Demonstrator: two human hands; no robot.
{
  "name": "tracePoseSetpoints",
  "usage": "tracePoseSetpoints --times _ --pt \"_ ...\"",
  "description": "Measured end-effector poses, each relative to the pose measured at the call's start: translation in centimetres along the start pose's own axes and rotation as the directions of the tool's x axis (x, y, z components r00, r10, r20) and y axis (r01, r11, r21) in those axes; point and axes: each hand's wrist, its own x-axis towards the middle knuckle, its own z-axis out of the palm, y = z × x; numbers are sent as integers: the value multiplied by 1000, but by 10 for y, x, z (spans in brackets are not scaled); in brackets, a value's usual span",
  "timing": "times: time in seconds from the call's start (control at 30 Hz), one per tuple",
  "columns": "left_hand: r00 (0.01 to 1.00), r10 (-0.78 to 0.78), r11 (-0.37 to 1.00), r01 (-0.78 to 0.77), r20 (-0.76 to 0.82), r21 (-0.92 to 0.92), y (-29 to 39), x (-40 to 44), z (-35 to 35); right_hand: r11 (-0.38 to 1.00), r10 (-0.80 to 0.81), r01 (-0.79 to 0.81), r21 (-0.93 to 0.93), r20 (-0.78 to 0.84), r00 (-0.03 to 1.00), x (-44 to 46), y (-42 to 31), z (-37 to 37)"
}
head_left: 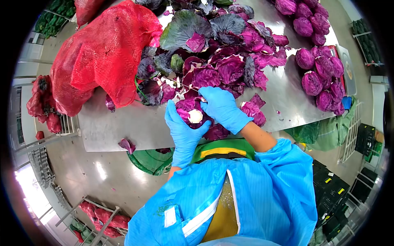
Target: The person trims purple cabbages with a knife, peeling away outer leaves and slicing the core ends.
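Note:
A red cabbage (pixel 189 110), its pale cut stem turned up, sits in my left hand (pixel 182 130) just over the table's near edge. The fingers and thumb of that hand wrap around its left and lower sides. My right hand (pixel 223 108) is closed, with curled fingertips against the cabbage's upper right edge; exactly what they pinch there is partly hidden. Both hands wear blue gloves. Right beyond them lies a heap of loose purple and dark green outer leaves (pixel 230 67). Another torn leaf piece (pixel 253 110) lies to the right of my right hand.
Red mesh sacks (pixel 104 53) stand on the left of the steel table (pixel 111 131). Trimmed cabbages (pixel 322 78) are stacked at the right edge. A stray leaf (pixel 127 145) lies at the near left edge. Below it is a green mesh bag (pixel 148 162). Black crates (pixel 332 184) stand at lower right.

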Motion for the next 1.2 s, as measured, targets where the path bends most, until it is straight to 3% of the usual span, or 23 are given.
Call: tracePoseSetpoints --times 0.03,0.07,0.1,0.17,0.23,0.27,0.33,0.37,0.43,0.47,0.5,0.53,0.57,0.63,0.7,0.77,0.83,0.97,1.03,1.17,1.2 --pt "1000 11 1000 -11 5 -5 -3 0 -1 997 -24 25 71 -11 1000 3 3 2" --pt "997 63 998 -62 34 -22 -6 2 -4 993 93 -96 72 43 995 8 5 5" --pt "992 111 993 -109 64 -38 -9 3 -8 985 154 -151 78 -38 987 10 13 13" --pt "955 268 963 -269 124 -12 -15 4 -18 951 227 -215 222 -27 974 17 38 17" --pt "942 300 950 -309 148 43 -15 3 -31 900 266 -290 325 118 957 17 43 17" --pt "977 172 979 -154 129 -137 -19 -2 -30 862 247 -289 418 152 957 12 37 16" --pt "984 -93 863 157 154 -481 -34 -15 -18 708 169 -316 632 283 944 3 15 5" --pt "969 -205 821 247 139 -514 -37 -12 -13 788 200 -360 500 345 917 1 -2 -7" --pt "940 -312 728 329 137 -602 -42 -5 -12 898 71 -72 433 18 997 -6 -3 4" --pt "912 -347 632 401 221 -663 -41 -2 -19 965 49 -9 262 -144 988 -6 0 0" --pt "878 -368 526 468 306 -710 -39 2 -27 997 -5 28 73 -299 954 -3 4 -9" --pt "886 -330 475 453 325 -754 -38 2 -31 992 19 -64 -108 -376 926 2 4 -21" --pt "921 -273 532 386 279 -754 -43 0 -32 989 43 -98 -112 -419 907 3 8 -25" --pt "969 -142 628 246 202 -739 -53 -2 -27 995 -89 69 -73 -322 943 -3 17 -24" --pt "974 -87 604 218 208 -767 -43 3 -25 965 -152 166 204 -82 985 -8 9 -17" --pt "975 -62 575 211 215 -791 -37 8 -22 948 -107 63 313 126 986 -9 6 0" --pt "978 -5 648 162 208 -744 -44 11 -18 857 -25 -107 505 247 969 -7 10 12" --pt "983 -4 748 126 184 -652 -49 10 -11 764 102 -339 549 416 904 -5 12 6" --pt "976 -26 721 168 216 -672 -51 13 -10 733 129 -396 553 459 879 -2 13 4" --pt "969 -91 800 208 228 -563 -44 16 -13 976 -12 -1 219 61 998 -6 -6 10" --pt "975 -72 832 174 208 -527 -44 15 -12 994 3 -16 107 121 993 -6 -10 5"
